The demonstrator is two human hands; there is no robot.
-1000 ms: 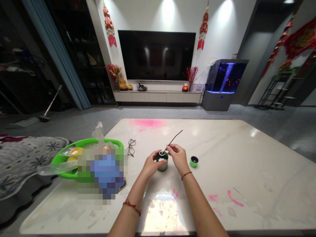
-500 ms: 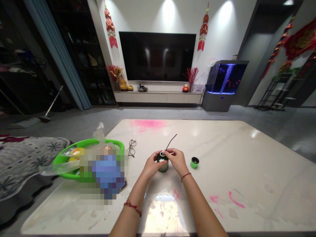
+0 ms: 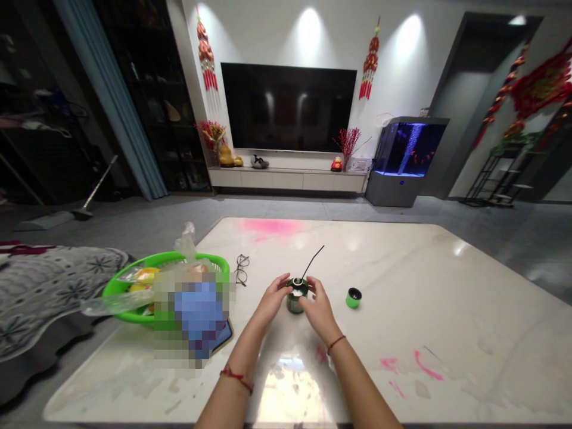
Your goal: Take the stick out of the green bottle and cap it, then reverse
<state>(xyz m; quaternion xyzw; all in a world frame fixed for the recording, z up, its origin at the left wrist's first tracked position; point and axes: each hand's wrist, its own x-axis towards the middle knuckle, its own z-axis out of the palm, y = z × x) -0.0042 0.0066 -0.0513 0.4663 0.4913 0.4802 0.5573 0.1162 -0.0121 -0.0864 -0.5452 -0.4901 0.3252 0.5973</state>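
A small dark green bottle (image 3: 295, 305) with a light ring round its open mouth stands upright on the table. My left hand (image 3: 273, 300) curls round its left side, thumb near the top rim. On the other side, my right hand (image 3: 320, 308) wraps the bottle, with its thumb on the front and its fingers behind. A thin black stick (image 3: 313, 261) rises out of the mouth and leans to the right; neither hand is on it. To the right of my right hand, a green cap (image 3: 353, 298) with a black inside lies open side up.
The pale table (image 3: 402, 268) carries pink smears. On the left a green basket (image 3: 129, 316) holds bagged items, beside a blurred-out patch and a phone (image 3: 224, 336). Eyeglasses (image 3: 242, 270) lie between basket and bottle. A television and a fish tank (image 3: 409, 149) are beyond.
My right fingers have left the bottle's mouth and the stick's base and moved down to the bottle's right side. The stick still leans right. The view has shifted slightly.
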